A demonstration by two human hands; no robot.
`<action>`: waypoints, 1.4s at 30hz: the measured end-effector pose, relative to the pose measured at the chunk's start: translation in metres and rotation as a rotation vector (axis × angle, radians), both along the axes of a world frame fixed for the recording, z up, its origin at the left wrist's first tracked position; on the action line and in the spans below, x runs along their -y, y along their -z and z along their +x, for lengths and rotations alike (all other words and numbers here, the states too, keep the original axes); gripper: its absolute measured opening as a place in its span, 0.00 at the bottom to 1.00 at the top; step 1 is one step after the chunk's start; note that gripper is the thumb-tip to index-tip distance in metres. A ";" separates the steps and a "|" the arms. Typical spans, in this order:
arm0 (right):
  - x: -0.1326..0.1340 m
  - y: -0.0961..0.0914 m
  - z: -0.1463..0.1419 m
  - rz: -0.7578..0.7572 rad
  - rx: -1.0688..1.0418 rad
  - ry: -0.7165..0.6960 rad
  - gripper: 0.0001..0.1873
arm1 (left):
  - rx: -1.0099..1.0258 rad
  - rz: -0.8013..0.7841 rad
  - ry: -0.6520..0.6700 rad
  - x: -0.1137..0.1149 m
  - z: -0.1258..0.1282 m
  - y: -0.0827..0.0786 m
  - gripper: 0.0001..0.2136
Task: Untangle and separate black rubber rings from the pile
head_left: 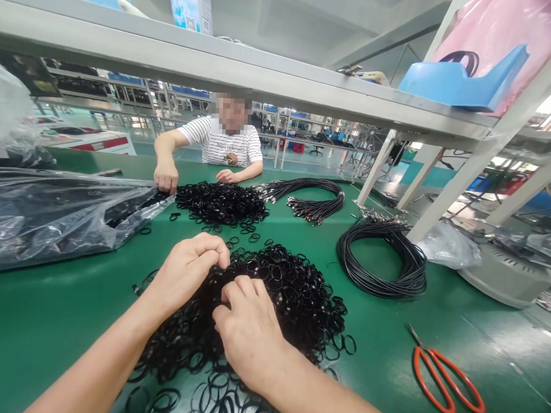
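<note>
A big heap of small black rubber rings [294,297] lies on the green table [59,319] in front of me. My left hand [187,272] rests on the heap's left side with its fingers curled and pinched together on rings. My right hand [248,332] lies on the heap just beside it, fingers bent and pressed into the rings. What exactly each pinch holds is hidden by the fingers. Loose rings [160,401] are scattered near my forearms.
Across the table a person in a striped shirt [223,145] works at a second ring pile [221,203]. A clear plastic bag [53,217] lies left. Coiled black cables [382,258] and another bundle [312,199] lie right; orange-handled scissors [445,378] sit near right. A shelf [244,79] spans overhead.
</note>
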State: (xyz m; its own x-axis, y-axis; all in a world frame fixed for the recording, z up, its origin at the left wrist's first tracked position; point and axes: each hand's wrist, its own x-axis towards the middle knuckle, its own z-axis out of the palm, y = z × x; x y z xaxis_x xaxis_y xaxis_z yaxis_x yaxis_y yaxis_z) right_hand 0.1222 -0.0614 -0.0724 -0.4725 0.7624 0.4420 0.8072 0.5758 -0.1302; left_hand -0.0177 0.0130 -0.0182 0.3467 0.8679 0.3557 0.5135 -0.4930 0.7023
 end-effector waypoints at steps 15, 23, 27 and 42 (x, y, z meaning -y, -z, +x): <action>-0.031 -0.037 0.052 -0.622 -1.281 0.037 0.05 | -0.013 -0.189 0.099 0.009 0.008 -0.003 0.10; -0.026 -0.039 0.047 -0.578 -1.265 0.018 0.05 | 0.068 -0.273 0.061 0.013 0.014 -0.005 0.14; -0.024 -0.037 0.046 -0.441 -1.148 0.033 0.03 | 0.190 -0.282 0.066 0.012 0.017 0.001 0.14; -0.018 -0.048 0.044 -0.368 -1.037 0.108 0.07 | 0.263 -0.334 0.087 0.017 0.020 0.001 0.13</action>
